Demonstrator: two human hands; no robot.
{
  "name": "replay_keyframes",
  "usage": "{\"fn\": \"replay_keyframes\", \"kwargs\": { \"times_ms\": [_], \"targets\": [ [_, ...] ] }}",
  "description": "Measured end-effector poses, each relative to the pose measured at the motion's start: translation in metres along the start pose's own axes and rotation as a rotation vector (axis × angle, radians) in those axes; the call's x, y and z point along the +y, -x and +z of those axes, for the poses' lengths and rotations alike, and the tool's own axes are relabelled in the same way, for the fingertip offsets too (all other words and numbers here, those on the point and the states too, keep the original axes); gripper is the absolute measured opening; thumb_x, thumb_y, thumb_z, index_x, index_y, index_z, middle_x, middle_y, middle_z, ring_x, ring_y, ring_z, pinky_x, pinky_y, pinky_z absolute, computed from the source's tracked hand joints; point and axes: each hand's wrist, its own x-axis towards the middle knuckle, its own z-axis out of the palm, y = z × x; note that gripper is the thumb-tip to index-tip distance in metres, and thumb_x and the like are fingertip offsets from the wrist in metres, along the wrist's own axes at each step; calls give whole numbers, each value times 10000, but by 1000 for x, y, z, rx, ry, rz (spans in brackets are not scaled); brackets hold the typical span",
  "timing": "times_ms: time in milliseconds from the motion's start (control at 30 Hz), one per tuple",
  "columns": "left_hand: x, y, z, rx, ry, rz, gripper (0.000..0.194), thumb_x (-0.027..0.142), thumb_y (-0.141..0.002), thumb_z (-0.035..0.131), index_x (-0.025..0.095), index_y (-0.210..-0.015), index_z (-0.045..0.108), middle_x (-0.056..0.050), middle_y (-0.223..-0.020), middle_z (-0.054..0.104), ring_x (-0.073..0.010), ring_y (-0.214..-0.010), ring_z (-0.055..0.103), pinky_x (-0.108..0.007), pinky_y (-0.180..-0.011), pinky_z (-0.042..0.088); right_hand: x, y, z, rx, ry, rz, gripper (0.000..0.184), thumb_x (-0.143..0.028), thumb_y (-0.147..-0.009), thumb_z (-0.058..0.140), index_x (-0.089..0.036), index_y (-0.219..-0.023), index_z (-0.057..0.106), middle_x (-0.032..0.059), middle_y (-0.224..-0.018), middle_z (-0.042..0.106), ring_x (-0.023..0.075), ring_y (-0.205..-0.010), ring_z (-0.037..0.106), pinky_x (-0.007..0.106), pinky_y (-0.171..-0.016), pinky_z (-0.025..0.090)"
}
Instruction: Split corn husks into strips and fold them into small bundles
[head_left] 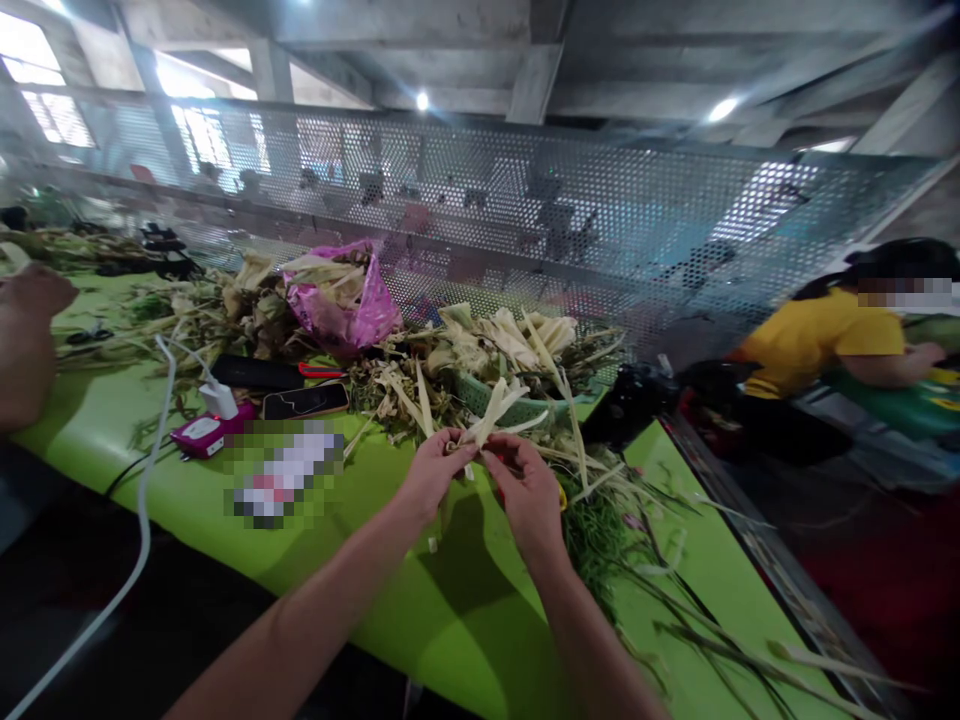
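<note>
Pale dried corn husk strips (495,405) fan upward between my two hands over the green table (480,620). My left hand (439,468) pinches their lower end from the left. From the right, my right hand (525,488) closes its fingertips on the same husk, close to the left ones. Just behind them a green basket (517,410) sits under a heap of dry husks (510,345). Green sprigs (596,540) lie beside my right wrist, and long dry stalks (697,610) spread to the right.
A pink plastic bag (341,300) of husks stands at the back. Left lie a phone (306,401), a purple power strip (210,430) and a white cable (146,500). Another person's hand (37,300) is far left; a person in yellow (825,335) sits right. A perforated metal screen (465,200) stands behind.
</note>
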Motion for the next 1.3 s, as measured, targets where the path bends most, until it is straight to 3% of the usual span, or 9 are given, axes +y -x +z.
{"fn": "replay_keyframes", "kwargs": {
  "times_ms": [133, 333, 467, 567, 700, 767, 867, 1033, 1300],
  "targets": [
    [1, 0, 1, 32, 11, 8, 265, 330, -661, 739, 155, -809, 608, 13, -677, 557, -64, -532, 417, -201, -509, 315, 4, -1, 2, 116, -218, 125, 248, -297, -710, 715, -203, -874, 556, 36, -883, 692, 181, -813, 649, 324, -753, 514],
    [0, 2, 3, -21, -29, 33, 221, 304, -684, 715, 162, -818, 611, 1, -732, 582, -70, -572, 449, -201, -525, 335, 3, -2, 3, 102, -523, 452, 318, -337, -646, 767, -207, -904, 635, 22, -861, 711, 142, -636, 640, 230, -498, 476],
    [2, 2, 3, 15, -11, -12, 209, 288, -681, 706, 154, -803, 601, 6, -707, 576, -61, -540, 437, -199, -510, 327, 4, -2, 2, 111, -448, 313, 259, -333, -642, 762, -198, -843, 668, 21, -830, 715, 165, -690, 648, 271, -595, 506],
    [0, -1, 2, 55, 19, -48, 214, 272, -662, 705, 155, -776, 566, 36, -632, 528, -52, -487, 393, -196, -475, 282, 4, -2, -1, 97, -94, 60, 181, -330, -700, 729, -179, -794, 691, 43, -795, 708, 203, -767, 648, 338, -733, 506],
    [-5, -6, -1, 31, -96, 2, 181, 219, -662, 692, 156, -753, 549, 56, -589, 490, -56, -490, 376, -197, -491, 270, 1, -3, -9, -62, 320, -319, 131, -305, -804, 646, -200, -835, 718, 66, -873, 713, 228, -847, 639, 368, -808, 480],
    [-7, -7, -2, 6, -183, 60, 122, 175, -686, 651, 154, -765, 560, 35, -641, 529, -73, -555, 432, -201, -542, 318, -1, -4, -12, -173, 397, -394, 160, -292, -848, 588, -207, -871, 722, 74, -898, 716, 237, -881, 639, 371, -826, 475],
    [-9, -6, -1, -86, -303, 121, 94, 135, -715, 594, 158, -803, 569, 10, -723, 571, -107, -666, 493, -221, -624, 370, -1, -6, -15, -205, 426, -336, 213, -305, -878, 539, -198, -970, 698, 71, -892, 711, 233, -864, 646, 354, -789, 482],
    [-5, 1, 1, -242, -492, 231, 89, 130, -761, 513, 156, -829, 566, 5, -772, 553, -125, -746, 487, -235, -687, 383, 6, -6, -16, 23, 355, -162, 324, -390, -803, 641, -174, -1044, 627, 13, -721, 677, 176, -630, 612, 290, -624, 475],
    [-6, 2, 3, -266, -470, 258, 181, 259, -791, 583, 132, -917, 611, -32, -846, 610, -142, -766, 521, -260, -724, 429, 5, -3, -13, -2, 286, -239, 236, -362, -857, 577, -201, -974, 705, 73, -953, 715, 214, -869, 650, 339, -801, 491]
  ]
}}
